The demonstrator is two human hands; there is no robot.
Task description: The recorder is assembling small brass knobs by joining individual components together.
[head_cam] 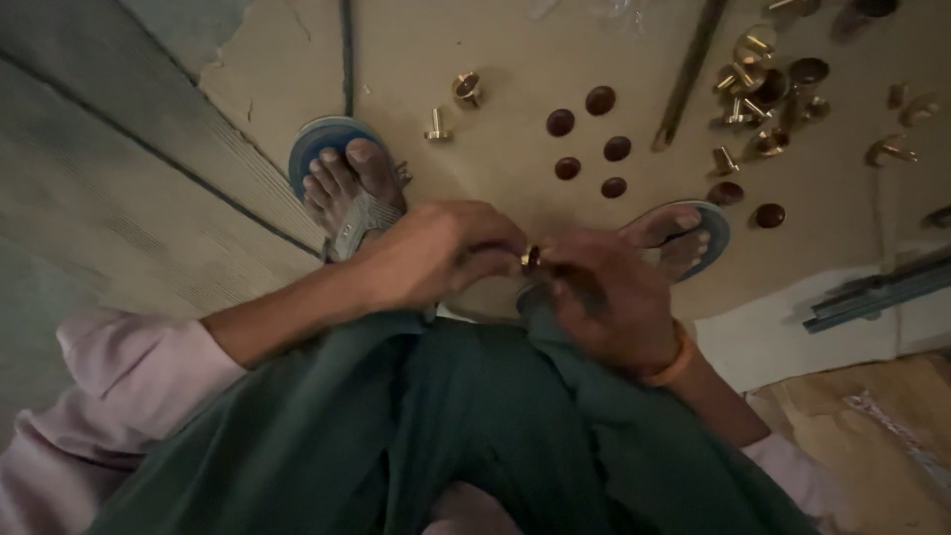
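Observation:
My left hand (pixel 431 253) and my right hand (pixel 609 297) meet above my knees, both pinching one small brass fitting with a dark round cap (pixel 532 259). The fingers of both hands close around it, so most of the piece is hidden. An orange band sits on my right wrist (pixel 674 365). On the floor beyond lie several dark brown round caps (pixel 589 139) and a heap of brass fittings (pixel 758 94). Two more brass fittings (pixel 451 104) lie near my left foot.
My feet in blue sandals (pixel 332 149) rest on a tan sheet on the floor. A dark metal rod (pixel 688 74) lies between the caps and the brass heap. Grey metal strips (pixel 877 292) and cardboard (pixel 862 426) are at the right. Grey boards are at the left.

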